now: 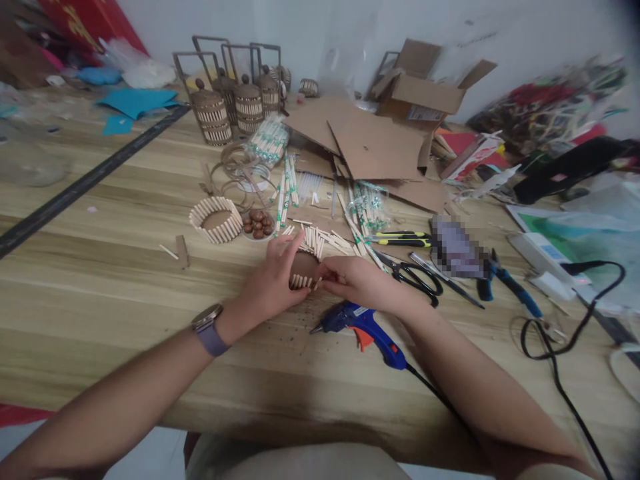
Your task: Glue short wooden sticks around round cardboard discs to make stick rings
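My left hand (pixel 273 275), with a watch on its wrist, curves around the left side of a round brown cardboard base (pixel 303 265) edged with short upright wooden sticks. Its thumb lies at the front of the base and its fingers reach to the back. At the right front edge of the base, my right hand (pixel 345 277) pinches a short wooden stick (pixel 317 285), mostly hidden by the fingertips. Loose short sticks (pixel 325 240) are heaped just behind. A blue glue gun (pixel 367 327) with an orange trigger lies in front of my right hand.
A stick-edged ring (pixel 216 230) and a dish of brown beads (pixel 259 224) stand left. Scissors (pixel 417 277), a yellow-black cutter (pixel 403 239) and pliers (pixel 515 287) lie right. Cardboard sheets (pixel 375 140) and handled stick baskets (pixel 213 117) are behind. The glue gun's cord (pixel 435 390) runs front right.
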{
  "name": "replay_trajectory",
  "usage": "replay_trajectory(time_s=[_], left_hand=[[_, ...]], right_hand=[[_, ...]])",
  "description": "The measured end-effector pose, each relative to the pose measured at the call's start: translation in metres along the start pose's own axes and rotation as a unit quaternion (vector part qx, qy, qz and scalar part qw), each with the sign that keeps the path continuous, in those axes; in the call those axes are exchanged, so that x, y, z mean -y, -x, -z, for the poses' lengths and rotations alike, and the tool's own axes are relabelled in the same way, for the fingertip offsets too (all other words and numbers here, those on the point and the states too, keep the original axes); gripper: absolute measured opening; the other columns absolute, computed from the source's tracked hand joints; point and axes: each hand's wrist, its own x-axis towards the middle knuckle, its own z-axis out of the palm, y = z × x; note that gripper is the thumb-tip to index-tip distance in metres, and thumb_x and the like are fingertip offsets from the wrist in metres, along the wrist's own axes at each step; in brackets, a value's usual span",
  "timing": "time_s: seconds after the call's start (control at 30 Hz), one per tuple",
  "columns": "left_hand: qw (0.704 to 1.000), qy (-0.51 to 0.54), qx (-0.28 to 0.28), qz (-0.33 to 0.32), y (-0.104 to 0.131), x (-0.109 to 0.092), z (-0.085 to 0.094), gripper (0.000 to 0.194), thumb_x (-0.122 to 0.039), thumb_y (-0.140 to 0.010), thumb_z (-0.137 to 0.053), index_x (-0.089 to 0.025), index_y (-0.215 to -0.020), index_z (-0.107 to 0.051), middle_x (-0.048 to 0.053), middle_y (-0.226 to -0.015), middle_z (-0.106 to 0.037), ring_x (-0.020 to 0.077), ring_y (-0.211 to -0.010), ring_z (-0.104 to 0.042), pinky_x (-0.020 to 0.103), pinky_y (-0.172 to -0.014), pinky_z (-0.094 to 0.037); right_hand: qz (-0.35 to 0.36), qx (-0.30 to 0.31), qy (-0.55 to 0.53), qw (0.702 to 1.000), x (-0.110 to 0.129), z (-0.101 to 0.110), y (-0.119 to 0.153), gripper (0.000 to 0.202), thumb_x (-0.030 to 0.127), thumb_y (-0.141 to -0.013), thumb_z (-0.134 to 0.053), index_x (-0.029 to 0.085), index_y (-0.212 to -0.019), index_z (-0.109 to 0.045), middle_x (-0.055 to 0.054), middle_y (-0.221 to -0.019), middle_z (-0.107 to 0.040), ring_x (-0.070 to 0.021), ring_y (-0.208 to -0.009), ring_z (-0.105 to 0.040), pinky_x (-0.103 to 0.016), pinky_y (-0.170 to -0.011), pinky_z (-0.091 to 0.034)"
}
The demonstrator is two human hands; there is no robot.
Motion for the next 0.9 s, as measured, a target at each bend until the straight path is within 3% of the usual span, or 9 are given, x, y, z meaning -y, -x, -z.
replay_trajectory(time_s=[0.7, 0.9], left_hand=[[1.000, 0.018, 0.000, -0.003, -0.001, -0.001, 0.001, 0.097, -0.027, -0.079, -0.076, -0.027, -0.157, -0.017, 0.017, -0.143, -0.040, 0.0365, -0.138, -0.042, 0.060, -0.113, -0.040], [1.000, 0.014, 0.006, 0.000, 0.000, -0.002, 0.001, 0.104, -0.022, -0.074, -0.079, -0.029, -0.157, -0.017, 0.016, -0.143, -0.040, 0.0369, -0.139, -0.040, 0.060, -0.113, -0.040]], right_hand=[[0.027, -0.033, 0.048, 0.998, 0.000, -0.015, -0.002, 0.008, 0.015, -0.092, -0.057, 0.019, -0.085, -0.056, -0.006, -0.084, -0.066, -0.0174, -0.073, -0.056, -0.026, -0.066, -0.039], [0.030, -0.033, 0.052, 0.998, 0.001, -0.015, -0.002, 0.011, 0.013, -0.092, -0.055, 0.019, -0.083, -0.054, -0.006, -0.086, -0.066, -0.0177, -0.075, -0.055, -0.026, -0.067, -0.038]])
